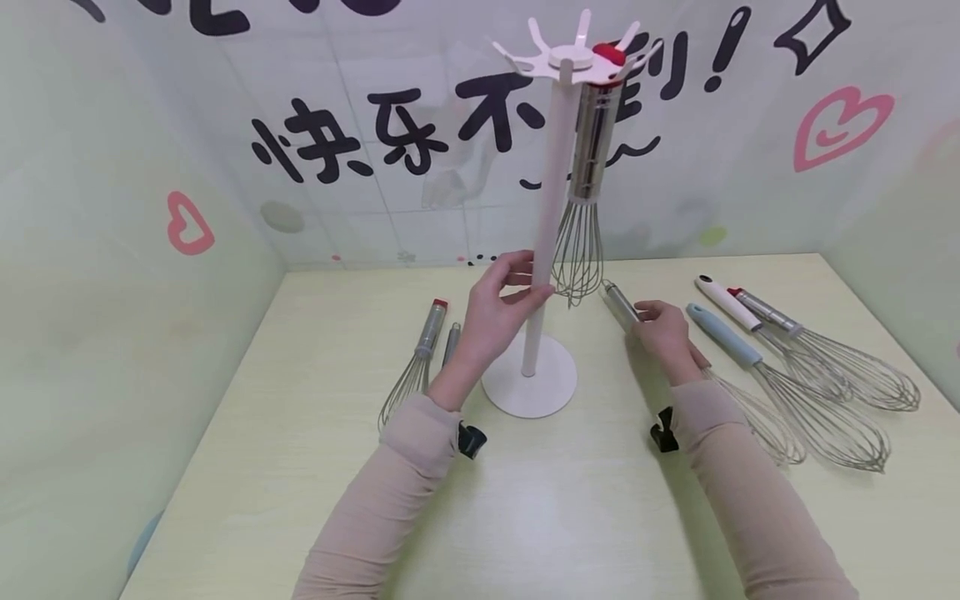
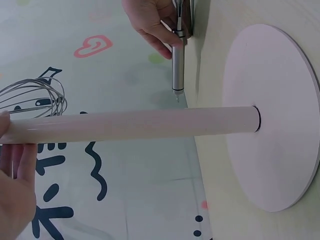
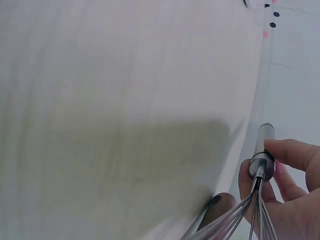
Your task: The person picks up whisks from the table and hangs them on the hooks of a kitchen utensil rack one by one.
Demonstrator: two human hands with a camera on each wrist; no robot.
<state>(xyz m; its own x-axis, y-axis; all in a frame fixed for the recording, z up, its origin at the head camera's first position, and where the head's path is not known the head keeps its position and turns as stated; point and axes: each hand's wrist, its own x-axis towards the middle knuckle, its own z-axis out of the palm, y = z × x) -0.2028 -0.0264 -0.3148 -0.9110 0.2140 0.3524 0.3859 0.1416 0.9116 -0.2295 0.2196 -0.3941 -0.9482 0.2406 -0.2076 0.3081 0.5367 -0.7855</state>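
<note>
The metal whisk (image 3: 262,166), wiry and tubular-handled, is pinched by the right hand (image 1: 664,335).

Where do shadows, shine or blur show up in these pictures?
Head view: a soft shadow lies beside the right sleeve, and the hanging whisk's steel handle shines; left wrist view: evenly lit, but turned, so the pole appears sideways; right wrist view: a broad, soft-edged shadow darkens the table, whose grain looks smeared.
</note>
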